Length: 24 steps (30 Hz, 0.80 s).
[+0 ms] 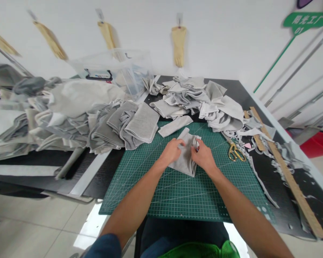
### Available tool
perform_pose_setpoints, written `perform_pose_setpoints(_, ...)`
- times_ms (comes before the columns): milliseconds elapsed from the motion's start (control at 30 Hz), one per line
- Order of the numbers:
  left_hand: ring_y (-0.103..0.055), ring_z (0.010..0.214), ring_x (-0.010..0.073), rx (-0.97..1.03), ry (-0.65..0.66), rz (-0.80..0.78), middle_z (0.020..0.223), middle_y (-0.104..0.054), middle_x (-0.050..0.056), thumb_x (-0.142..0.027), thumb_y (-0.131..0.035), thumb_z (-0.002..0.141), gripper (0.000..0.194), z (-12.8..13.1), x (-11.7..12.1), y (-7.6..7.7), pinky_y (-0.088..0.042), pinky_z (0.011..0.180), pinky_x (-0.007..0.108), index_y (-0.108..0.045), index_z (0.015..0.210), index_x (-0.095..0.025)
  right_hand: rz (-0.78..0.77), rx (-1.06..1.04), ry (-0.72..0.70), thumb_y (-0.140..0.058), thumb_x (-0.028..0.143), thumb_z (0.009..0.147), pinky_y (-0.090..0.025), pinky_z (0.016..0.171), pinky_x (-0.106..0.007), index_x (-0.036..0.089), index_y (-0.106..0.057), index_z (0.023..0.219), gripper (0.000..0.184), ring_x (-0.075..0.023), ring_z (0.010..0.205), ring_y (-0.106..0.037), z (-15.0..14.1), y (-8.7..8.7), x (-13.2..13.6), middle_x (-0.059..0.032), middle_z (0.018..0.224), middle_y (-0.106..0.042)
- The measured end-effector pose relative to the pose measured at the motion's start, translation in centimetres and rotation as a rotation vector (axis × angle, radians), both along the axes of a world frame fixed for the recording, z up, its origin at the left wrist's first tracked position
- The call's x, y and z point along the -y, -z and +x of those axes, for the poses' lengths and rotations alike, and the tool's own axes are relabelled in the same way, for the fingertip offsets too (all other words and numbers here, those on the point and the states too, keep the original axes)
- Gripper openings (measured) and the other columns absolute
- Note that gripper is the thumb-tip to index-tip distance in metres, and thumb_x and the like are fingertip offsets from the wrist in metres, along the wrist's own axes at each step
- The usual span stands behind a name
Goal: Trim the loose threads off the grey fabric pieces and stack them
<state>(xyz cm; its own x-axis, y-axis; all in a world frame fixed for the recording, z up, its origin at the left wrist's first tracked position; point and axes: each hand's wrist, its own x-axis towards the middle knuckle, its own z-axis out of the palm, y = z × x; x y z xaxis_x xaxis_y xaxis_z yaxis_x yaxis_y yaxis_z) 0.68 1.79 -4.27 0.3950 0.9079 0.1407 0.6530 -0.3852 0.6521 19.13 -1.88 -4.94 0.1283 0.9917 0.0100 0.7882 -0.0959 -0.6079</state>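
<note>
A light grey piece of cloth [185,157] lies partly folded on the green cutting mat [150,190]. My left hand [172,152] is at its left edge, fingers curled onto the fabric. On the right side, my right hand [204,156] pinches a bunched, layered edge of the same cloth, which stands up a little from the mat. Just beyond my hands lies a narrow grey fabric strip [175,126]. To the right, gold-handled scissors [235,151] rest on the mat, their blades partly under scraps.
Stacked grey cloths [142,123] stand at the left, and a loose heap of cloths [188,94] lies at the back. A clear plastic bin [134,77] is behind the stack. A long wooden ruler [288,175] and fabric scraps [258,134] lie along the right table edge.
</note>
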Motion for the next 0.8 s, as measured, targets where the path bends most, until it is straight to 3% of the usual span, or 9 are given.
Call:
perform_pose_setpoints(233, -0.064, 0.118, 0.0285, -0.124, -0.111, 0.045, 0.126, -0.064, 0.019, -0.004, -0.058, 0.069, 0.065, -2.0, -0.8, -1.3, -0.047, 0.111, 0.039, -0.064, 0.134, -0.008, 0.000, -0.181, -0.143, -0.041, 0.027, 0.101, -0.049, 0.100, -0.038, 0.014, -0.057, 0.144, 0.047, -0.0271, 0.107, -0.072, -3.4, -0.2, -2.2, -0.0149, 0.115, -0.076)
perform_pose_setpoints(433, -0.062, 0.119, 0.0300, -0.236, -0.265, 0.143, 0.131, -0.060, 0.018, -0.007, -0.058, 0.070, 0.072, -8.2, -1.3, -3.2, -0.048, 0.109, 0.041, -0.057, 0.142, -0.011, -0.003, -0.283, -0.270, -0.040, 0.028, 0.102, -0.052, 0.097, -0.035, 0.014, -0.054, 0.148, 0.050, -0.0223, 0.095, -0.074, -8.7, -1.1, -4.1, -0.0112, 0.109, -0.077)
perform_pose_setpoints(633, -0.054, 0.128, 0.0340, -0.349, -0.598, 0.277, 0.141, -0.051, 0.020, -0.007, -0.057, 0.075, 0.070, -15.1, 0.0, -4.4, -0.043, 0.112, 0.044, -0.053, 0.145, -0.011, 0.001, -0.364, -0.359, -0.043, 0.033, 0.103, -0.052, 0.097, -0.032, 0.018, -0.053, 0.150, 0.050, -0.0198, 0.094, -0.073, -15.8, -2.0, -5.3, -0.0093, 0.111, -0.076)
perform_pose_setpoints(800, -0.039, 0.141, 0.0452, -0.507, -0.876, 0.275, 0.164, -0.028, 0.025, -0.016, -0.062, 0.079, 0.074, -16.1, 2.2, -3.5, -0.042, 0.109, 0.057, -0.044, 0.152, -0.011, -0.028, -0.394, -0.391, -0.055, 0.033, 0.098, -0.053, 0.092, -0.031, 0.022, -0.059, 0.144, 0.048, -0.0199, 0.093, -0.072, -19.9, -1.7, -5.5, -0.0072, 0.109, -0.076)
